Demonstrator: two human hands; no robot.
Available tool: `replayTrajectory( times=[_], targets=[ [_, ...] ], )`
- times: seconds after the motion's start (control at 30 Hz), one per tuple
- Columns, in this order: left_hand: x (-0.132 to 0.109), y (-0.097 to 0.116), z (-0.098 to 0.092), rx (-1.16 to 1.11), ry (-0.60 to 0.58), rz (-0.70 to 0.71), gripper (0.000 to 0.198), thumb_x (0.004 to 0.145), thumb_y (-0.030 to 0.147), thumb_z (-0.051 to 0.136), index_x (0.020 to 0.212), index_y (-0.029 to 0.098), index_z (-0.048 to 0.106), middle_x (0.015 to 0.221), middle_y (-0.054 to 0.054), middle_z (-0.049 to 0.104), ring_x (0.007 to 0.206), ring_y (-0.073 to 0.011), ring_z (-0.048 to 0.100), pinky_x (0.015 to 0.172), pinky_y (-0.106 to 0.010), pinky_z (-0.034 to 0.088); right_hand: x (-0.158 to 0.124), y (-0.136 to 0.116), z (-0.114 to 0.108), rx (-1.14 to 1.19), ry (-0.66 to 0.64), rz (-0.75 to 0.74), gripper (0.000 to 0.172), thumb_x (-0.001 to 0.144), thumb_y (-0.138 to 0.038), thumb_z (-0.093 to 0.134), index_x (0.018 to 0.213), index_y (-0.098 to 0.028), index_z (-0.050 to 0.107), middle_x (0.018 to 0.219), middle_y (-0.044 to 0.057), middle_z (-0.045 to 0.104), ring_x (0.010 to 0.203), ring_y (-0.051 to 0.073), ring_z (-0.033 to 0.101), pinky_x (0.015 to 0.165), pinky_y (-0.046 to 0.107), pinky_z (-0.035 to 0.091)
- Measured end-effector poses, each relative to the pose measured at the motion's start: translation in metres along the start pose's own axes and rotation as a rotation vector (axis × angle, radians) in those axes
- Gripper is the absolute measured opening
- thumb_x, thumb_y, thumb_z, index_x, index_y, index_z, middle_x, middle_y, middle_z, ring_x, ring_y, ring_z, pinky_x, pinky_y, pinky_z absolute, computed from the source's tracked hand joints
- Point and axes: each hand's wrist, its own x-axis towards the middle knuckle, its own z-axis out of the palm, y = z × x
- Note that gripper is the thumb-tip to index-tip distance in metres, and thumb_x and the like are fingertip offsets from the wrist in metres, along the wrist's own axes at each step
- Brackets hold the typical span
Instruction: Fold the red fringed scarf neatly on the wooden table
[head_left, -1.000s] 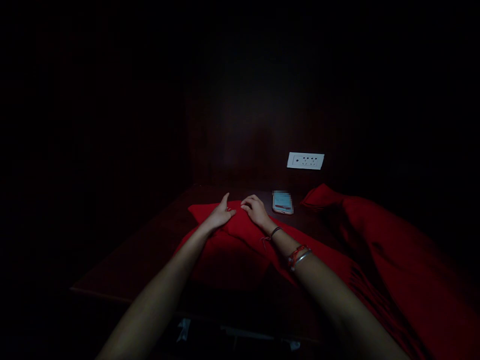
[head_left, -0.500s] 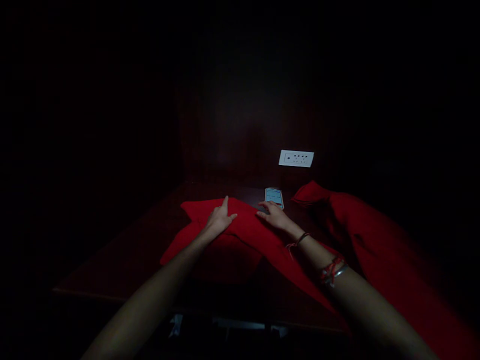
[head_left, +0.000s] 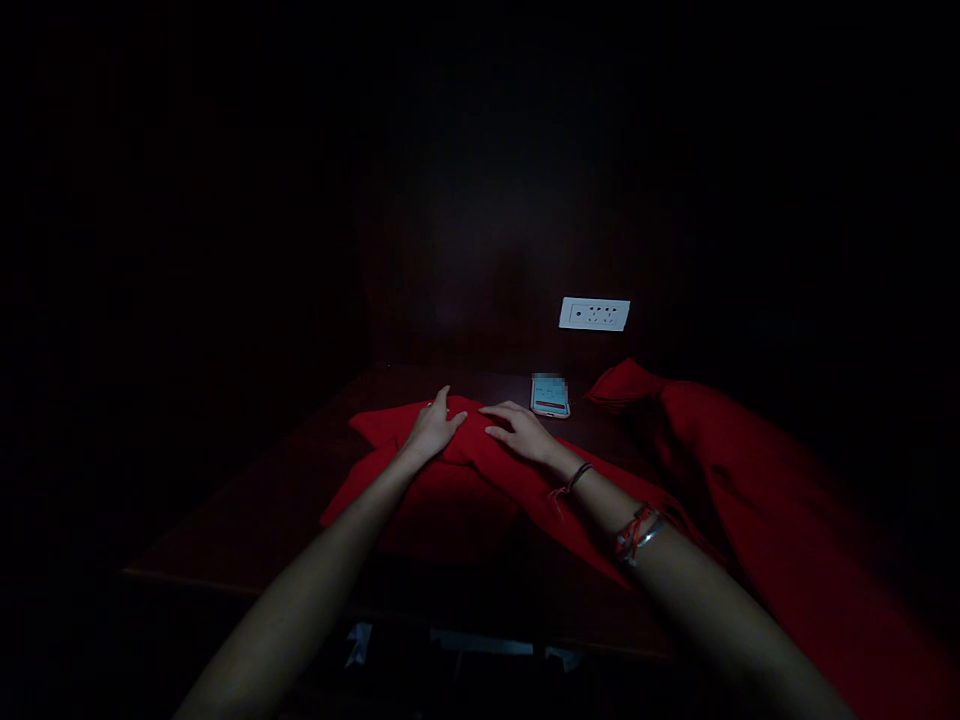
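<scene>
Your left hand (head_left: 431, 430) and right hand (head_left: 521, 432), fingers loose, top red cloth (head_left: 495, 468) slanting from center toward lower right; tabletop (head_left: 255, 520) opens lower left.

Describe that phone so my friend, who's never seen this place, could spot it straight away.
Start at the dark table and look toward its far side, below the white socket plate. There, just beyond the right hand, lies the phone. Its pale, lit screen sets it apart from the red cloth nearby.
</scene>
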Motion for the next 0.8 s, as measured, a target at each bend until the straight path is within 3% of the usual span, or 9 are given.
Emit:
replayTrajectory(
  times=[0.1,0.23,0.37,0.47,0.53,0.6,0.63,0.7,0.8],
  targets=[
    [0.002,0.000,-0.003,-0.166,-0.105,-0.046,0.059,0.074,0.026,0.046,0.124,0.008,0.023,0.092,-0.011,0.056,0.082,-0.0186,0.053,0.071,-0.029,0.040,0.011,-0.004,0.005,-0.010,-0.039,-0.011,0.036,0.074,-0.029,0.047,0.108,-0.018,0.048,0.101,0.007,0.048,0.092,0.014,0.043,0.079,0.029,0.033],
    [0.005,-0.007,0.000,-0.234,-0.139,-0.054,0.055,0.074,0.019,0.043,0.124,0.005,0.023,0.110,-0.015,0.047,0.095,-0.0179,0.047,0.076,-0.025,0.036,0.025,-0.003,0.016,-0.033,-0.115,0.027,0.025,0.070,-0.026,0.053,0.093,-0.018,0.058,0.095,0.006,0.049,0.090,0.015,0.044,0.076,0.029,0.034],
    [0.005,-0.007,-0.002,-0.077,-0.117,-0.019,0.056,0.075,0.023,0.043,0.124,0.007,0.023,0.104,-0.015,0.051,0.093,-0.0198,0.048,0.076,-0.027,0.036,0.031,-0.004,0.015,-0.025,-0.041,0.077,0.009,0.066,-0.016,0.056,0.073,-0.017,0.061,0.083,0.003,0.050,0.080,0.013,0.046,0.071,0.026,0.035],
    [0.004,-0.006,-0.018,-0.012,-0.103,0.019,0.038,0.076,0.026,0.039,0.110,0.010,0.044,0.093,-0.010,0.056,0.085,-0.0185,0.051,0.072,-0.025,0.036,0.032,-0.007,0.008,0.031,0.068,0.094,0.006,0.063,-0.013,0.058,0.068,-0.016,0.061,0.077,0.001,0.049,0.073,0.011,0.046,0.068,0.024,0.036],
    [0.002,-0.008,-0.030,-0.051,-0.266,0.016,0.024,0.073,0.022,0.042,0.090,0.012,0.055,0.084,-0.006,0.058,0.077,-0.0150,0.052,0.067,-0.021,0.037,0.032,-0.008,0.004,0.096,0.120,0.101,0.006,0.062,-0.012,0.059,0.066,-0.016,0.061,0.075,0.001,0.049,0.071,0.010,0.046,0.067,0.023,0.037],
    [0.000,-0.010,-0.041,-0.111,-0.447,-0.009,0.017,0.065,0.014,0.048,0.079,0.013,0.057,0.071,0.000,0.057,0.065,-0.0112,0.051,0.058,-0.017,0.037,0.032,-0.007,0.002,0.158,0.143,0.101,0.007,0.062,-0.012,0.059,0.066,-0.017,0.062,0.075,0.000,0.049,0.071,0.010,0.047,0.069,0.023,0.037],
    [0.000,-0.010,-0.045,-0.127,-0.482,-0.028,0.017,0.061,0.010,0.049,0.076,0.014,0.057,0.064,0.002,0.056,0.059,-0.0098,0.050,0.055,-0.016,0.036,0.032,-0.006,0.002,0.184,0.145,0.100,0.007,0.062,-0.013,0.059,0.066,-0.018,0.063,0.075,0.000,0.049,0.071,0.009,0.047,0.069,0.023,0.037],
    [0.000,-0.011,-0.050,-0.150,-0.464,-0.060,0.019,0.055,0.005,0.049,0.070,0.014,0.057,0.054,0.005,0.051,0.051,-0.0079,0.046,0.049,-0.016,0.034,0.032,-0.005,0.003,0.227,0.134,0.093,0.008,0.062,-0.013,0.059,0.067,-0.019,0.063,0.076,0.000,0.049,0.072,0.010,0.047,0.070,0.024,0.037],
    [0.008,-0.009,-0.053,-0.236,-0.343,-0.078,0.015,0.054,0.006,0.048,0.066,0.014,0.055,0.049,0.006,0.049,0.046,-0.0070,0.043,0.046,-0.016,0.032,0.029,-0.005,0.005,0.290,0.106,0.060,0.010,0.061,-0.014,0.060,0.069,-0.019,0.064,0.078,0.000,0.049,0.074,0.010,0.048,0.072,0.024,0.037]
  ],
)
